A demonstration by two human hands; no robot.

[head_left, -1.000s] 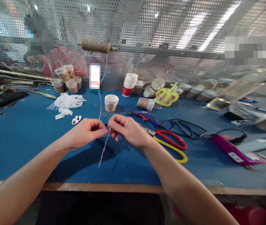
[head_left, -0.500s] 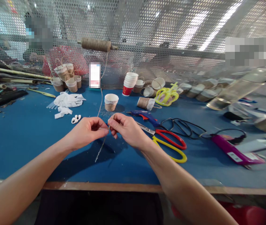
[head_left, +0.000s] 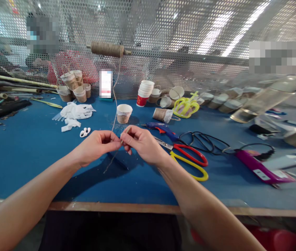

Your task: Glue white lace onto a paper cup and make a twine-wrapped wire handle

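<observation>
My left hand (head_left: pixel 95 146) and my right hand (head_left: pixel 142 143) meet over the blue table (head_left: pixel 33 153), both pinched on a thin jute twine (head_left: pixel 114 115). The twine runs up to a brown spool (head_left: pixel 106 49) hung on the perforated screen. A short twisted tail of twine (head_left: pixel 110 163) hangs below my fingers. A twine-wrapped paper cup (head_left: pixel 124 114) stands just beyond my hands.
Red-and-yellow scissors (head_left: pixel 189 161) lie right of my right hand, with a blue glue gun (head_left: pixel 161 128), black cable (head_left: pixel 205 140) and a purple tool (head_left: pixel 260 168). White scraps (head_left: pixel 75 114), cup stacks (head_left: pixel 144 93) and a yellow crown (head_left: pixel 186 106) sit farther back. A person works behind the screen.
The hanging tail of twine has grown shorter and swung left. My hands stayed together, shifting slightly upward, and the twine to the spool now hangs a little to the right.
</observation>
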